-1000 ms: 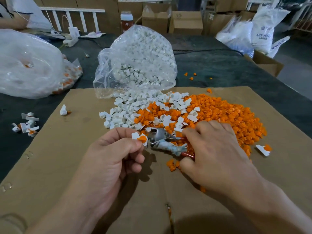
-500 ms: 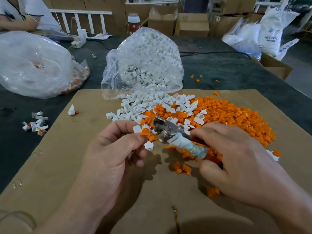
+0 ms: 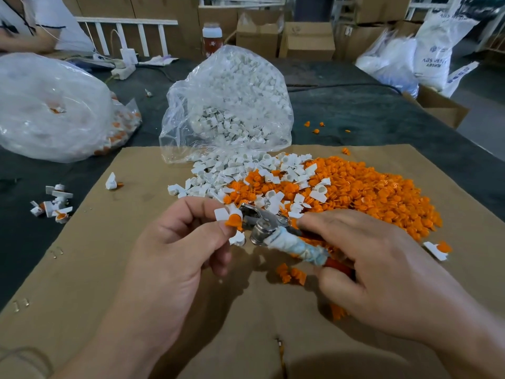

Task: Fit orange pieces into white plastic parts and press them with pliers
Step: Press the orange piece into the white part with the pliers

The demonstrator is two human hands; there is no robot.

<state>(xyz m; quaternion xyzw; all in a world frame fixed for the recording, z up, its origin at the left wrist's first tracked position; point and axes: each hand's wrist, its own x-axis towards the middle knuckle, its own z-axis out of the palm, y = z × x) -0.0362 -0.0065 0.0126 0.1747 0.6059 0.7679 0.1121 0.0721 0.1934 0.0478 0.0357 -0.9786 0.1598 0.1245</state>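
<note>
Handles of pliers [image 3: 276, 231] mostly buried under right hand [image 3: 382, 274]; jaw tips hidden behind white part [image 3: 222, 213] pinched by left hand [image 3: 175, 258]. Left forearm [image 3: 95, 362] cut off at 7 o'clock, right forearm [image 3: 475, 356] at 5. Print on sack [image 3: 434, 47] at 2 o'clock blurred, possibly "ABS".

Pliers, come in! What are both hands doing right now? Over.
Left hand pinches white part with orange piece in it. Right hand grips pliers, nose beside the part. Nothing between them.

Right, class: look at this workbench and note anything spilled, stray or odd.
White parts have spilled from the clear bag and mixed into the orange pile. A few orange pieces lie off the cardboard on the dark table. One pliers handle is wrapped in pale tape or cloth.
</note>
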